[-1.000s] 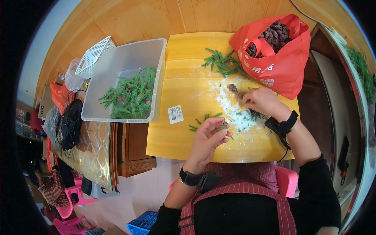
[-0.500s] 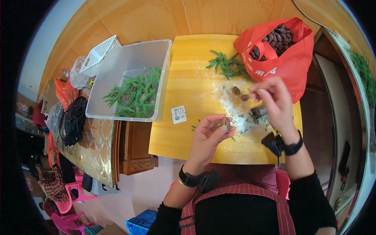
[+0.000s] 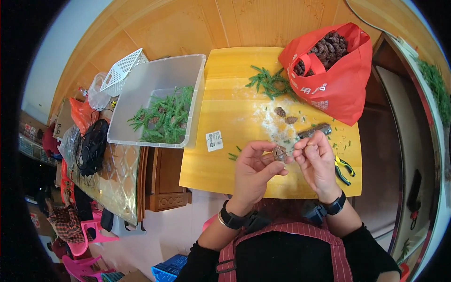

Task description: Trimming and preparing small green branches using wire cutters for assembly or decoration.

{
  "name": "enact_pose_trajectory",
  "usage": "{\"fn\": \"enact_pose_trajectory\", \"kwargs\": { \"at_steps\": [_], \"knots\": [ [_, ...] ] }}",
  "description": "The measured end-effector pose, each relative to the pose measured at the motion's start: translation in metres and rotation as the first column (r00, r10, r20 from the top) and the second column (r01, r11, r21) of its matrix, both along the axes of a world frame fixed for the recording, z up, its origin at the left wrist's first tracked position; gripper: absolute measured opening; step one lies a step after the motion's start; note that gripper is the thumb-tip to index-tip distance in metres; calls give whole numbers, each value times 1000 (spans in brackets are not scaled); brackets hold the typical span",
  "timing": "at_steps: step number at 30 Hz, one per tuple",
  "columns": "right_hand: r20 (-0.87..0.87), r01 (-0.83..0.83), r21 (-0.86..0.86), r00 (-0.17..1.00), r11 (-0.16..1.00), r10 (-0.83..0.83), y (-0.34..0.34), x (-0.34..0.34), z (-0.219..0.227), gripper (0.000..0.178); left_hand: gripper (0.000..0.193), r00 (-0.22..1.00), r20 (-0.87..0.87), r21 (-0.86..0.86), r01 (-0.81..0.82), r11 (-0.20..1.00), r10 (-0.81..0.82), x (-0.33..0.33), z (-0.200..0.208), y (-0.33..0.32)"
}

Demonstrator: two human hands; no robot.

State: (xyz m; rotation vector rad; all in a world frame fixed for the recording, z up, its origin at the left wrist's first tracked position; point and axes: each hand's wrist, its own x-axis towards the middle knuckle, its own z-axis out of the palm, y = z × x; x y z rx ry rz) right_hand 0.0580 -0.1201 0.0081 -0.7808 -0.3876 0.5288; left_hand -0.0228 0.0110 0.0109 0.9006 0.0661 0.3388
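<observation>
Over the near part of the yellow table [image 3: 225, 113], my left hand [image 3: 253, 176] grips a small brown pine cone [image 3: 279, 152] between thumb and fingers. My right hand [image 3: 319, 167] is closed in a pinch on a thin wire [image 3: 292, 150], which runs to the cone. Whether the wire wraps around the cone is too small to tell. Two loose pine cones [image 3: 291, 120] lie beyond my hands amid white powder. A dark cylindrical thing [image 3: 319, 129] rests just past my right hand. Yellow-and-black pliers [image 3: 345, 169] lie to its right.
A red bag [image 3: 329, 94] full of dark pine cones stands at the back right, beside green sprigs [image 3: 268, 82]. At left, a clear plastic bin [image 3: 157, 70] holds green sprigs with cones. A white label [image 3: 214, 141] lies on the table. Beyond are a white basket [image 3: 123, 70] and pink chairs [image 3: 96, 225].
My right hand has come down and left to the pine cone in my left hand. The pliers now show to its right, and more of the dark cylinder is visible.
</observation>
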Motion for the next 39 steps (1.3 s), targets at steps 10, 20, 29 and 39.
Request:
{"fn": "enact_pose_trajectory", "kwargs": {
  "at_steps": [10,20,29,39],
  "knots": [
    [13,31,148,999,989,-33,4,-6,-12,8,27,999,52,54,-11,999,8,2,3,-8],
    [157,111,7,981,994,-110,8,-14,-3,10,23,973,191,-128,156,979,-130,4,-17,0],
    [289,81,-33,955,996,-68,10,-10,-11,7,23,960,232,-80,181,980,-158,4,-18,6],
    [327,9,-41,945,999,5,9,-8,-1,8,25,969,191,-3,160,987,-156,1,-13,8]
  ]
}}
